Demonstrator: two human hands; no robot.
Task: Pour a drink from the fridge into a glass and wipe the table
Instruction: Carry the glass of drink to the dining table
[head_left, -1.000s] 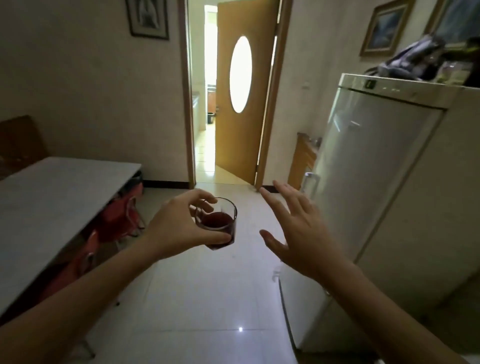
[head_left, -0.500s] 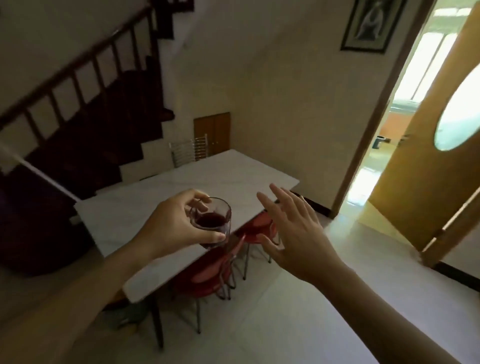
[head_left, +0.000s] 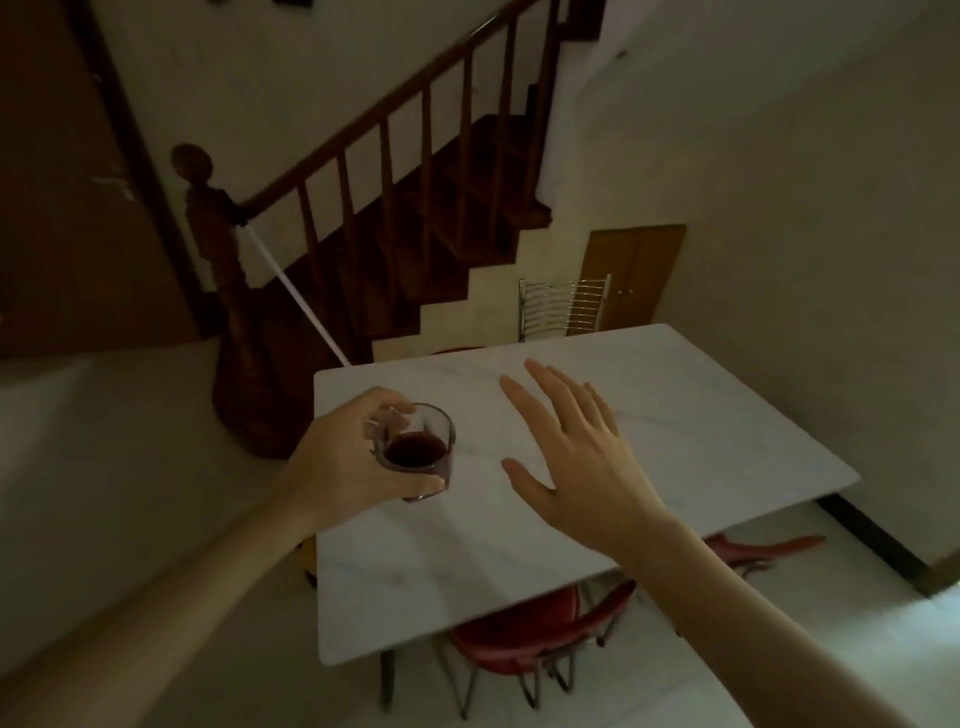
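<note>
My left hand (head_left: 343, 462) grips a short clear glass (head_left: 422, 451) holding a dark red drink, about a third full. The glass is upright and hangs above the near left part of a white marble-look table (head_left: 701, 431). My right hand (head_left: 576, 457) hovers beside the glass, to its right, fingers straight and spread, holding nothing. The fridge is out of view.
Red chairs (head_left: 524, 634) are tucked under the table's near side, and a metal chair back (head_left: 563, 306) stands at its far end. A dark wooden staircase with a newel post (head_left: 218, 249) rises behind the table on the left. Pale floor tiles (head_left: 104, 467) lie to the left.
The view has swung left from the fridge and doorway to the table and stairs. Both hands kept their pose, and the glass now hangs over the tabletop.
</note>
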